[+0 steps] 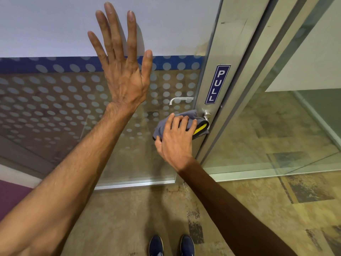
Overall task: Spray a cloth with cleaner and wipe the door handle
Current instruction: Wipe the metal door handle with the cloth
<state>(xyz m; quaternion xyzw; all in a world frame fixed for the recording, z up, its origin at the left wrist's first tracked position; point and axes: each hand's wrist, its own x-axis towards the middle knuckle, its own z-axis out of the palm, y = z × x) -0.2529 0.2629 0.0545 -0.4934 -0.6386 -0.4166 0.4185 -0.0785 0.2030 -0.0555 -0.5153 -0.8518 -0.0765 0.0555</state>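
The right hand [175,139] curls its grip round the cloth [191,113] over the door handle [206,116], whose lever seems to run leftward beneath it; the left hand [125,78] lies spread on the glass [55,108].

A blue sign [217,84] reading "PULL" in white letters runs vertically down the grey metal frame [227,43]. Left of it, the glass panel [55,108] carries rows of frosted dots beneath a blue band [55,66]. Below, 2 dark blue shoes [156,244] stand side by side on mottled tan floor [276,200].
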